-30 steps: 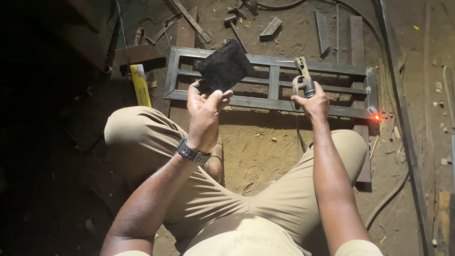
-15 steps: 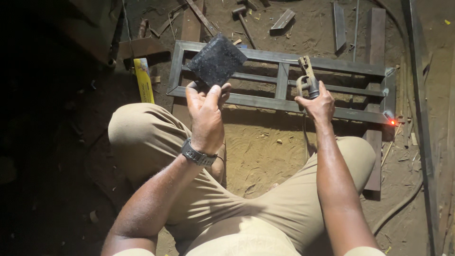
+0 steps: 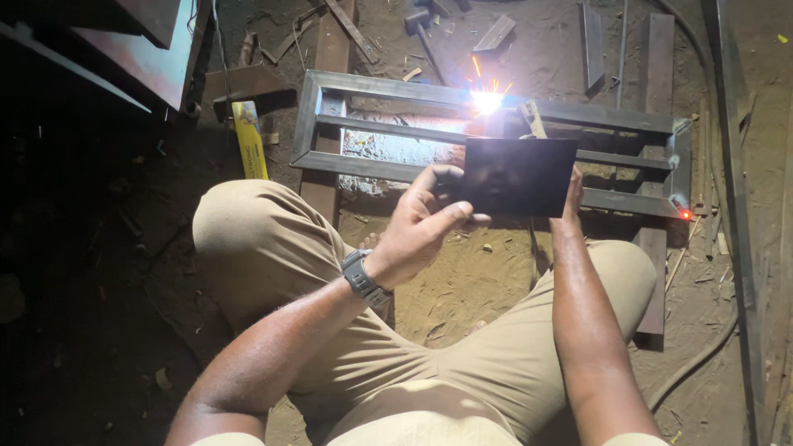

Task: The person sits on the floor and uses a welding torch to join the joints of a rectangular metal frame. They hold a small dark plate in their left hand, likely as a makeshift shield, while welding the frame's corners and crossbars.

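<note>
My left hand [image 3: 420, 221], with a watch on the wrist, holds a dark rectangular glass plate [image 3: 519, 176] by its left edge, flat towards me. The plate covers most of my right hand [image 3: 572, 195], whose fingers show at the plate's right edge. Above the plate the jaw of a welding electrode holder [image 3: 534, 119] sticks out, gripped by my right hand. Its tip meets a bar of the rectangular steel frame [image 3: 373, 83] lying on the dirt floor, where a bright arc with sparks [image 3: 486, 101] burns. My bent knees flank the frame's near side.
A red-hot spot [image 3: 686, 215] glows on the frame's right corner. A yellow tool [image 3: 249, 140] lies left of the frame, a hammer [image 3: 420, 23] and metal offcuts [image 3: 593, 45] beyond it. A cable [image 3: 702, 355] curves along the right. A dark metal sheet [image 3: 157, 49] stands top left.
My left hand brought the dark plate right and down, in front of my right hand. An arc has lit on the frame's far bar, throwing sparks.
</note>
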